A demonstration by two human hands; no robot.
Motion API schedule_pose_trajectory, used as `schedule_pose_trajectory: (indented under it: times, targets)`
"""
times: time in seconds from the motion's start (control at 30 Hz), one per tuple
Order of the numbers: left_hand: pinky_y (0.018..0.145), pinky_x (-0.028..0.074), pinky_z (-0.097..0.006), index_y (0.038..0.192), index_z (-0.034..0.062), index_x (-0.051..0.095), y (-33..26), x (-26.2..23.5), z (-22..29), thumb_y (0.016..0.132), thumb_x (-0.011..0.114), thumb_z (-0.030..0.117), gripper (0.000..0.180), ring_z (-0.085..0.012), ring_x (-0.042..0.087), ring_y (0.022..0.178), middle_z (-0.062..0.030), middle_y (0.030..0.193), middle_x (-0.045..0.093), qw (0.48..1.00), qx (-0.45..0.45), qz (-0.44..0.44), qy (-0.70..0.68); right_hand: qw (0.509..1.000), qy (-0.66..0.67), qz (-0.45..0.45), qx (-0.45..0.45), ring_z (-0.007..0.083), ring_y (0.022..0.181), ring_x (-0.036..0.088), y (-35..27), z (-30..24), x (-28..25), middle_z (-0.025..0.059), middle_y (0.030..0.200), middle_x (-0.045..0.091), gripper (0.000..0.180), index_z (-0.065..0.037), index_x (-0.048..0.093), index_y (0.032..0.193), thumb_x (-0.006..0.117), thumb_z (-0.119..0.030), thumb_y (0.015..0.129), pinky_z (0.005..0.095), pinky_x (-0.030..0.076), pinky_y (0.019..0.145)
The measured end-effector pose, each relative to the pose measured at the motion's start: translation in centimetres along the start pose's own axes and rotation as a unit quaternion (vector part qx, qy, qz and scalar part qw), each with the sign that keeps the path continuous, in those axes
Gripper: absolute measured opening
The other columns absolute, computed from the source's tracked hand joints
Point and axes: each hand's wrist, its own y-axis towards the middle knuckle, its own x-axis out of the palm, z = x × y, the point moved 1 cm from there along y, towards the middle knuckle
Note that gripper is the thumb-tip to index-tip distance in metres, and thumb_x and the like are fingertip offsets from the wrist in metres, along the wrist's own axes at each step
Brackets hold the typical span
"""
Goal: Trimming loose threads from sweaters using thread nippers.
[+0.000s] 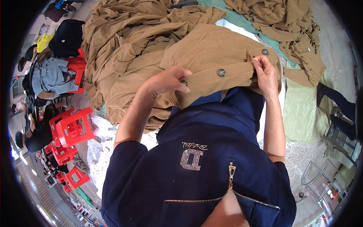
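Observation:
A brown knit cardigan (211, 49) with dark round buttons and a ribbed hem lies across my lap, its button band stretched between my hands. At the hem end, my left hand (172, 80) holds the band, with thumb and fingers on either side of a button. My right hand (266, 73) pinches the band farther along, just below another button (265, 52). A third button (221, 72) shows on the band between them. The undersides of the cloth and some of my fingers are hidden.
A large heap of brown garments (124, 49) rises at the left and ahead. More brown cardigans (298, 34) lie at the far right above pale green sheeting (300, 109). Red plastic stools (75, 126) and a seated person (39, 130) are at the left. A metal-framed chair (342, 145) stands right.

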Motion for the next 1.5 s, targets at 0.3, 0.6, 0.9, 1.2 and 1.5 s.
schedule_pose_trajectory:
  times: [0.3,0.6,0.9,1.2,1.5]
  targets:
    - [0.084,0.046,-0.022,0.109,-0.0015,0.064,-1.5,0.2,-0.8,0.075,0.070,-0.002,0.035,-0.0073,0.061,0.091,0.0006,0.096,0.068,0.980,0.033,-0.036,-0.195,0.996,-0.073,0.040,-0.016,0.0215,0.066,0.060,0.5,0.5,-0.5,0.0121,0.073,0.063,0.024,-0.004,0.060,0.096,0.058,-0.028,0.097,0.0344,0.047,0.064]
    - [0.081,0.050,-0.026,0.109,0.0034,0.066,-1.3,5.2,7.6,0.091,0.063,0.009,0.019,-0.0095,0.063,0.090,-0.0028,0.096,0.069,0.977,0.177,-0.122,0.005,0.941,-0.270,-0.194,0.056,0.0343,0.070,0.063,-5.2,-2.9,-4.9,0.0161,0.071,0.064,0.026,-0.003,0.063,0.077,0.069,-0.028,0.078,0.0415,0.048,0.064]
    - [0.098,0.041,-0.035,0.132,-0.0025,0.049,13.7,-10.3,-9.8,0.086,0.068,0.035,0.062,-0.0241,0.052,0.117,-0.0152,0.127,0.055,0.946,0.041,0.319,-0.047,0.961,-0.229,0.136,0.074,0.0349,0.083,0.064,-3.7,-1.8,-3.9,0.0153,0.096,0.062,0.036,-0.004,0.053,0.101,0.069,-0.032,0.084,0.0449,0.050,0.072]
    - [0.094,0.041,-0.032,0.092,0.0104,0.068,7.3,-8.0,0.5,0.086,0.070,0.025,0.016,-0.0138,0.055,0.098,-0.0021,0.096,0.066,0.840,0.154,0.468,-0.228,0.967,0.131,0.154,0.152,0.0191,0.083,0.064,-1.9,7.6,-4.4,0.0121,0.096,0.067,0.032,0.003,0.058,0.111,0.068,-0.014,0.086,0.0308,0.050,0.075]
    - [0.066,0.049,-0.044,0.090,0.0036,0.055,-6.7,3.9,14.0,0.094,0.054,0.028,0.025,-0.0347,0.065,0.069,-0.0139,0.078,0.066,0.869,0.371,-0.272,0.185,0.871,0.251,0.420,0.042,0.0216,0.100,0.061,-3.8,10.8,-18.8,0.0128,0.115,0.060,0.029,0.004,0.051,0.119,0.051,-0.013,0.096,0.0334,0.051,0.083]
